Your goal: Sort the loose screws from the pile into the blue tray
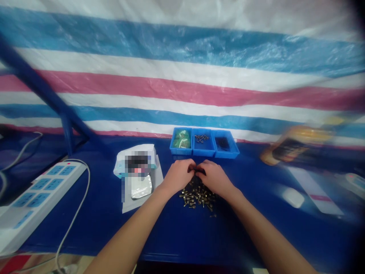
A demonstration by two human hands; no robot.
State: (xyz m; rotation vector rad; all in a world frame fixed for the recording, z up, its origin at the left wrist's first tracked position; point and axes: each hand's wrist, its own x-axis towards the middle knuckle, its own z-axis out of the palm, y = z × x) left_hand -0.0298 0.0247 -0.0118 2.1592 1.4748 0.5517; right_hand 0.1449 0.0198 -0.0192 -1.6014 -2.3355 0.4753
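Note:
My left hand and my right hand meet fingertip to fingertip above a loose pile of small brass-coloured screw-like pieces. Both are closed in a pinch. Something small and dark shows between the fingertips, too small and shadowed to name. The pile spreads over the blue tabletop under and in front of my fingers. Just beyond my hands stand three blue bins in a row: the left bin holds green and white packets, the middle bin a few small metal pieces, the right bin dark small parts.
Left of my hands are a white soft pack, a phone-like device and a white sheet. A power strip and its cable lie farther left. A blurred bottle and a white rounded object are on the right.

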